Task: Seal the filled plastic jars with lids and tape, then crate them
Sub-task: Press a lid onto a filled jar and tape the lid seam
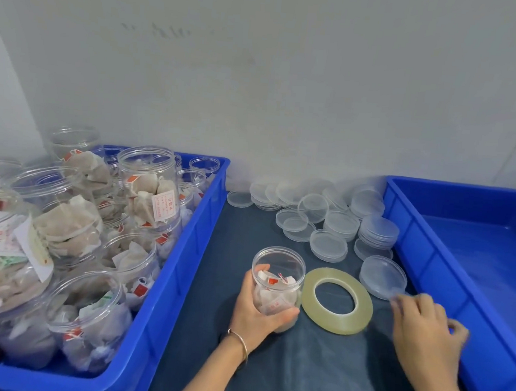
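1. The left hand (256, 312) wraps its fingers and thumb around an open, filled jar (276, 279) standing upright on the dark worktop (297, 370), near the middle of its front half. No lid is on it yet.
2. The right hand (426, 328) sits at the worktop's right edge, its curled fingertips touching the near rim of a single clear lid (383, 276). Motion blur hides whether it already pinches the lid, so I judge the step to be picking up this lid to cap the jar.
3. To do it well, take the lid by its rim between thumb and fingers, since it is thin, slick and see-through, and likely to slide away when pushed flat.
4. Lift only that one; the other lids (341, 224) stacked toward the back edge nest closely and could cling together.
5. Keep the jar upright and steady with the left hand, bring the lid level over the mouth, and press evenly so no tea-bag tag gets trapped under the rim.
6. The tape roll (337, 300) lies flat just beside the jar, between both hands, handy for sealing.
7. The full crate (183, 251) of uncapped jars stands along the left edge; the empty crate (432, 257) on the right waits for sealed ones.
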